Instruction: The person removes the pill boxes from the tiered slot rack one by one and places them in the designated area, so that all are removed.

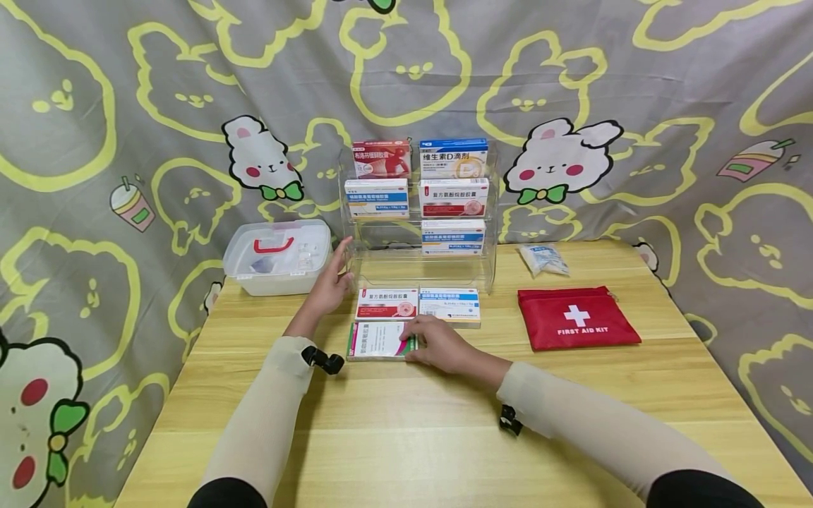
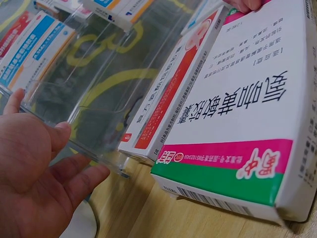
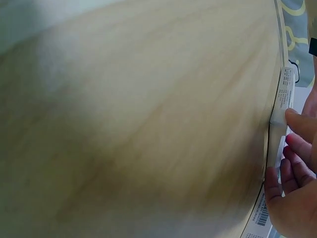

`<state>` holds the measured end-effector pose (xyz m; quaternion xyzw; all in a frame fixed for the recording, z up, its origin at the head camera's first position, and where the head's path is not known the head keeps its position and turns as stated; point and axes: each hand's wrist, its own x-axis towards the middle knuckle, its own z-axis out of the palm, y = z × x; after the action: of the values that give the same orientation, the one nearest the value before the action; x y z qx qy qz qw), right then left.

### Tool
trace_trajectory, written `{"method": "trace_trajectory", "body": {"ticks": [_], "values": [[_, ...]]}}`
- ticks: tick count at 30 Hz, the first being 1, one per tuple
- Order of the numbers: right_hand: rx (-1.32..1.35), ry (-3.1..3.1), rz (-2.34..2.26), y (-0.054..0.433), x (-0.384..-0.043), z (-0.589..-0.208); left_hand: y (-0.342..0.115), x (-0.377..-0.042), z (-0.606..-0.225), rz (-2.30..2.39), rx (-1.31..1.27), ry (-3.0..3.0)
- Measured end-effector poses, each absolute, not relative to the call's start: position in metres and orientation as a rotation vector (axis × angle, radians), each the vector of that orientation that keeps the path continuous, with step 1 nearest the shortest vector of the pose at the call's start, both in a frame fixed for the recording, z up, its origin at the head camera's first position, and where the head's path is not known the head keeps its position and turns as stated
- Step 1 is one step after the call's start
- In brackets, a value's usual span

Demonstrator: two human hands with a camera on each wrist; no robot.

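From my remote seat I had the R hand on the right end of the green-and-white med box, fingers narrow, pinching it btwn thumb on the near edge & fingertips on the far one. That box lay flat, printed face up, on the wood-grain table, just nearer the person than the red-and-white box. A blue-and-white box sat beside that one, on its right.

L hand was at the left side of the clear rack, fingers wide apart; they looked to be against its edge, but I couldn't tell how firmly.

Rack contents, as I read them: top tier, red box L & vitamin D box R; 2nd tier, one blue/white box L & one red/white box R; 3rd tier, another blue/white box on the R.

Off to the L stood a plastic case w/ red handle; to the R, a small packet & nearer, a red first-aid pouch. Patterned cloth hung behind.
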<state>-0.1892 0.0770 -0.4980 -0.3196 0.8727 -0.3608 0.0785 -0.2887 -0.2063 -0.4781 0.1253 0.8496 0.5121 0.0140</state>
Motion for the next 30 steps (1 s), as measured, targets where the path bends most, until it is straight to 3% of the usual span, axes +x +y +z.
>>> {"method": "trace_trajectory", "body": {"ticks": [30], "values": [[-0.911, 2.586, -1.142, 0.082, -0.195, -0.482, -0.206, -0.289, -0.478, 1.609, 0.400, 2.645]]}}
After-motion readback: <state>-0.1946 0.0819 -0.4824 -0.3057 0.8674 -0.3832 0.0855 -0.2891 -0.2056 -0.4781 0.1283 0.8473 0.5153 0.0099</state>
